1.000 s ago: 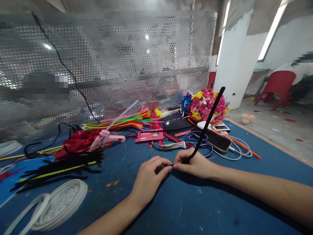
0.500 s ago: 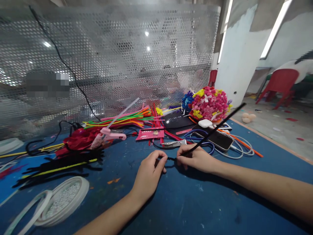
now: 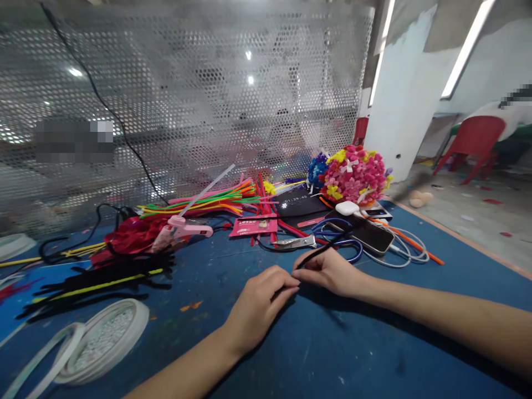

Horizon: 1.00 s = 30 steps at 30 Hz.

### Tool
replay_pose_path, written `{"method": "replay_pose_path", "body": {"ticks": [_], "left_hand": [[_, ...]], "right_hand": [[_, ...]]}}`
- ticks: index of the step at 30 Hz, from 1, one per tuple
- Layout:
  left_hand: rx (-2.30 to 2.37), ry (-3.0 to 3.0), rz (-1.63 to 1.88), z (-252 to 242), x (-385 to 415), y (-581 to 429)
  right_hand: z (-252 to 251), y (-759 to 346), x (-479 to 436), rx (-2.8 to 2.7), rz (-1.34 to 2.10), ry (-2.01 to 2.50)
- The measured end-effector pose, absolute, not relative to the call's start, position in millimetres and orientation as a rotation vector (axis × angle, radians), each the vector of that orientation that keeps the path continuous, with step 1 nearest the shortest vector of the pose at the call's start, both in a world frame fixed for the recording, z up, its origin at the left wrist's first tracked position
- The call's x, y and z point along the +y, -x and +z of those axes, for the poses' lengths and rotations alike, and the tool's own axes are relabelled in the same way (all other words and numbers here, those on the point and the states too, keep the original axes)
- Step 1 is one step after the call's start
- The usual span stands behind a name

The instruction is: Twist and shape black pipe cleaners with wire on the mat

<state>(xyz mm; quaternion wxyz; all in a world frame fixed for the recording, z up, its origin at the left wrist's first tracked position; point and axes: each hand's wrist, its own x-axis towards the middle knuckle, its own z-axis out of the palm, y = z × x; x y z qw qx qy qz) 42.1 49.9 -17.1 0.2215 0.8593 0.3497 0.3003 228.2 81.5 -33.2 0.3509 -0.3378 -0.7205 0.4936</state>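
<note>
A black pipe cleaner rises from the fingers of my right hand and slants up to the right, its far part blurred by motion. My right hand pinches it near its lower end. Close against it, my left hand has thumb and forefinger pressed together, with the pipe cleaner's end between them mostly hidden. The fingertips of both hands nearly meet, just above the blue tabletop. Behind them lie scissors with blue handles.
Black pipe cleaners lie at left, near a white tub of small beads. A pink glue gun stands behind. Farther back are coloured pipe cleaners, a phone with cables and a ball of fuzzy flowers.
My hands have come together, closing the short stretch of pipe cleaner between them. My left hand moved right and slightly down. The pipe cleaner's free end now blurs with motion.
</note>
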Motion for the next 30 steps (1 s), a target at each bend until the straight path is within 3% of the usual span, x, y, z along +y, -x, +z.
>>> {"method": "replay_pose_path", "body": {"ticks": [21, 30], "left_hand": [[1.296, -1.98, 0.845, -8.9, 46.3, -49.4], [1.357, -2.161, 0.793, -12.0, 45.6, -45.9]], "right_hand": [[-30.1, -235.0, 71.8, -1.97, 0.964, 0.826], [-30.9, -236.8, 84.8, -1.792, 1.385, 0.81]]}}
